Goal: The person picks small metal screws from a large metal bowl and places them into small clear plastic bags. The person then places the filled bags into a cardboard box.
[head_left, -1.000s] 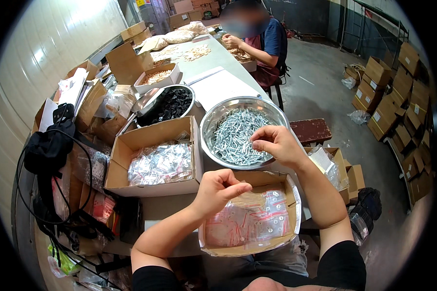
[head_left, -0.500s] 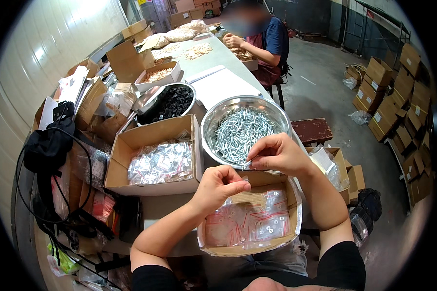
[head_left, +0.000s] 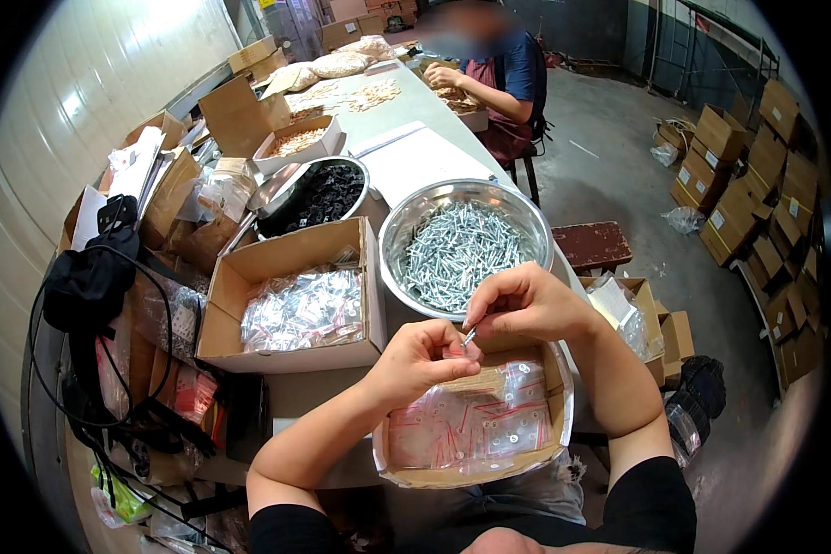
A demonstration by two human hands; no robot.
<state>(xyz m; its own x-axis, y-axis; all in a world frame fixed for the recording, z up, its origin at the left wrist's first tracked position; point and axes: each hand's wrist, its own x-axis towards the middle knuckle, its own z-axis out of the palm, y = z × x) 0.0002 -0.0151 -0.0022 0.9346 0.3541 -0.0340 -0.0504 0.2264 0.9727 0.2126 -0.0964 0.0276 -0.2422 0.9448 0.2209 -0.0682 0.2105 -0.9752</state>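
Note:
My right hand (head_left: 534, 300) pinches a silvery screw (head_left: 470, 336), pointing down toward my left hand; whether there is more than one is hard to tell. My left hand (head_left: 417, 362) is closed on a small clear plastic bag (head_left: 453, 352), mostly hidden by the fingers, at the screw's lower end. Below both hands, an open cardboard box (head_left: 564, 406) holds several flat clear bags (head_left: 452, 429) with red seal lines and small round pieces inside. Just beyond my hands stands a steel bowl (head_left: 392, 268) full of loose screws (head_left: 462, 254).
Left of the bowl, a cardboard box (head_left: 375, 286) holds filled clear bags (head_left: 305, 305). Behind it sit a bowl of black parts (head_left: 328, 196) and a box of small wooden-coloured pieces (head_left: 295, 140). Another person (head_left: 512, 78) works at the table's far end. Cartons (head_left: 739, 212) stand at right.
My right hand has drawn slightly toward me from the bowl's rim, bringing the screw to the bag. My left hand has shifted a little right, and the two hands now nearly touch.

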